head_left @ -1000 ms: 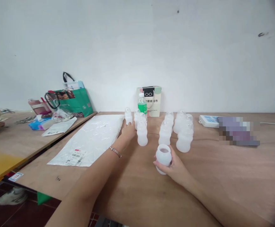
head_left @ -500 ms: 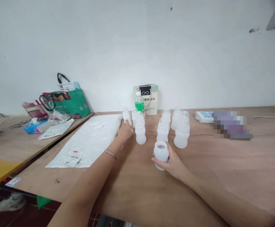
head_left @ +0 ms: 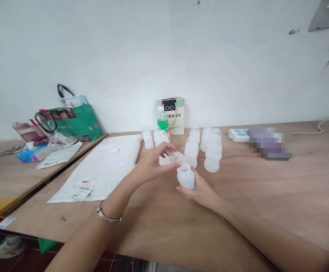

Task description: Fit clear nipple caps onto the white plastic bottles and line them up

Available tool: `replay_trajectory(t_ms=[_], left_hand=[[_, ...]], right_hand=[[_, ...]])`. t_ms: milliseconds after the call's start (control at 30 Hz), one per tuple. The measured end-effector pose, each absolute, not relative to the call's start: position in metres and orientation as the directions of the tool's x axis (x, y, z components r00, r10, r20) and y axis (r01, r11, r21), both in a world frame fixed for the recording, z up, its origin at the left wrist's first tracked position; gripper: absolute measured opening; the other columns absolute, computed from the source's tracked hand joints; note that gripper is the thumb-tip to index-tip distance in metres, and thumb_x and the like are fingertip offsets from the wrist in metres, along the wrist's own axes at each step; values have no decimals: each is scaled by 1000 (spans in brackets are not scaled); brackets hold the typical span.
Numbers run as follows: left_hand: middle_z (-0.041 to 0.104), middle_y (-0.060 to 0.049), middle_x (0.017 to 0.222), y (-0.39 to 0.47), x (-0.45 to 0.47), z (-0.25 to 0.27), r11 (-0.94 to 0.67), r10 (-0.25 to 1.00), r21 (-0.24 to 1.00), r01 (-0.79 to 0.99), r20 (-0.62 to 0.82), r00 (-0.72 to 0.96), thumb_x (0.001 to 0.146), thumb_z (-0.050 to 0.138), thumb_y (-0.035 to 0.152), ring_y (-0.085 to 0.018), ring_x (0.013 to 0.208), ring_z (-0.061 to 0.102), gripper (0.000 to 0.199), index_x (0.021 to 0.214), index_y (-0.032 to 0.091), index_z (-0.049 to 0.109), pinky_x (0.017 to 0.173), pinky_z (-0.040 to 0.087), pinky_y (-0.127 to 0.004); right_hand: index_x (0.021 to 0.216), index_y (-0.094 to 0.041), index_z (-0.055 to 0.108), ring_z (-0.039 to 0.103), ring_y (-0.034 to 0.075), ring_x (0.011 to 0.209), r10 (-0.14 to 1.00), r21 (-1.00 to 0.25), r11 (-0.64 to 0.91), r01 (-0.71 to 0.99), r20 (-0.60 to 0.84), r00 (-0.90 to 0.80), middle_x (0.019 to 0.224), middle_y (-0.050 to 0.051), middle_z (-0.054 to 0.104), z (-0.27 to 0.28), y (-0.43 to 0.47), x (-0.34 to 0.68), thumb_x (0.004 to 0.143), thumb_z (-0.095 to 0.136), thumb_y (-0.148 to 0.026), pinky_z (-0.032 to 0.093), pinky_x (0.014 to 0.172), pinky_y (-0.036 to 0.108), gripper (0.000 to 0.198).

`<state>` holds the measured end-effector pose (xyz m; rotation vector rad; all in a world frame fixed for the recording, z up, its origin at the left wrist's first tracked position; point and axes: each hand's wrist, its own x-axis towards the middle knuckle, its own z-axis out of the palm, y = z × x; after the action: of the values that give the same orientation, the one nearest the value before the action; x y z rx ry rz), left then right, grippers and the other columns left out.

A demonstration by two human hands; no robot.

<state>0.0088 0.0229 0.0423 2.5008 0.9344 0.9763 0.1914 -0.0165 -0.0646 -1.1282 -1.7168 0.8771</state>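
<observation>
My right hand is wrapped round a frosted white bottle with a rounded body. The bottle's mouth is uncovered and it leans slightly left. Just above that mouth, my left hand grips a clear, dome-like cap between thumb and fingers. The cap's lower edge is hard to make out, so I cannot tell whether it touches the bottle. Behind my hands stand several more frosted bottles with clear tops, such as a left one and a right one. My left hand partly hides the left group.
A flat white mailing bag lies to the left on the wooden table. Against the wall stand a green-labelled drink bottle and a paper bag. A white device lies at right; a green bag stands on the left table.
My left hand has moved right and towards me, from beside the mailing bag to the held bottle, bringing the clear cap. The held bottle has tilted slightly. The view has shifted a little.
</observation>
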Motion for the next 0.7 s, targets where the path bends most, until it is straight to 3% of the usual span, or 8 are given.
replay_trajectory(t_ms=[133,267,333,500,700], left_hand=[[60,-1,86,19,33,16,-672,680,678,299,403,613,73,63,38,-13,79,54,24,86,19,56,74,45,-28],[58,-2,92,21,36,-1,-575,715,804,149,406,570,73,65,32,-14,86,54,22,82,18,50,79,44,-28],[58,-2,90,19,35,-3,-544,735,826,146,386,557,72,65,32,-14,86,54,23,81,18,49,79,44,-28],[52,1,79,12,40,0,-513,819,820,253,381,429,70,65,36,-11,74,48,28,76,18,45,69,42,-25],[50,2,73,8,43,-7,-470,877,823,319,393,277,70,64,45,-10,67,46,34,72,18,44,59,38,-24]], right_hand=[[119,-21,39,57,20,85,938,-900,327,287,273,-214,99,5,59,-66,-16,191,74,62,-34,48,70,33,52],[122,-21,39,56,22,97,925,-891,368,266,320,-206,110,8,58,-65,-17,189,74,62,-32,48,77,36,54],[123,-23,37,57,23,98,924,-892,369,261,321,-209,112,8,57,-63,-18,188,75,61,-31,48,76,36,54],[107,-22,41,62,21,77,962,-886,271,377,236,-138,90,4,61,-60,-22,184,75,58,-32,48,60,34,38],[101,-23,42,61,22,78,956,-842,288,457,276,-94,89,4,62,-57,-25,183,76,57,-35,46,60,33,32]])
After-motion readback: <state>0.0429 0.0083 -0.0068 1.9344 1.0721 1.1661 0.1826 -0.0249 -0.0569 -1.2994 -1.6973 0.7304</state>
